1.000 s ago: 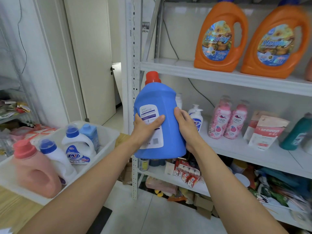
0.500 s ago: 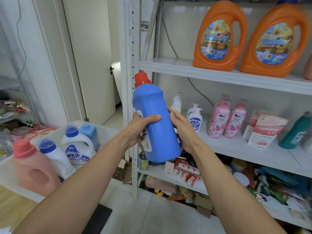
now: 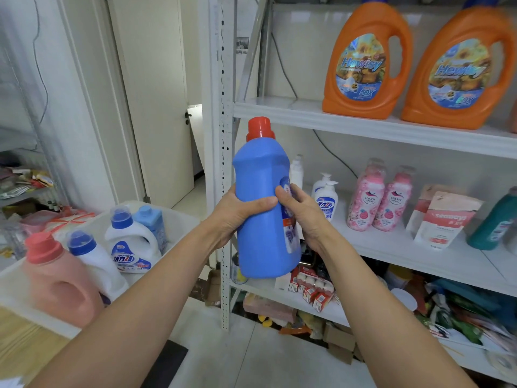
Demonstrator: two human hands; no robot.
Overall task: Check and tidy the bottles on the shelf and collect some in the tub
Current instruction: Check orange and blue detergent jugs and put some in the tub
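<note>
Standing on a pale floor (image 3: 265, 354), a white metal rack (image 3: 223, 163) fills the right of the room, and a white door (image 3: 156, 93) is behind on the left. The top shelf (image 3: 293, 113) bears two orange jugs (image 3: 366, 60) side by side. The middle shelf (image 3: 391, 247) carries a pump bottle (image 3: 324, 194), two pink bottles (image 3: 366, 197) touching each other, two pouches (image 3: 447, 217) and a green bottle (image 3: 495, 219) at the right edge. The lowest shelf is crowded with small boxes and packets, too jumbled to tell apart.

On the left a white tub (image 3: 179, 217) sits on a wooden top (image 3: 22, 340). In it stand a pink jug (image 3: 60, 281), two white bottles (image 3: 131, 247) with blue caps and a small blue bottle (image 3: 152, 222) behind them.

The blue bottle (image 3: 260, 175) is in the air before the rack's left post, level with the middle shelf. It is nearly upright, long axis vertical, red cap (image 3: 260, 127) up, label turned right. The left hand (image 3: 237, 211) wraps its waist from the left, thumb across the front. The right hand (image 3: 302, 211) grips the labelled side, fingers curled.
</note>
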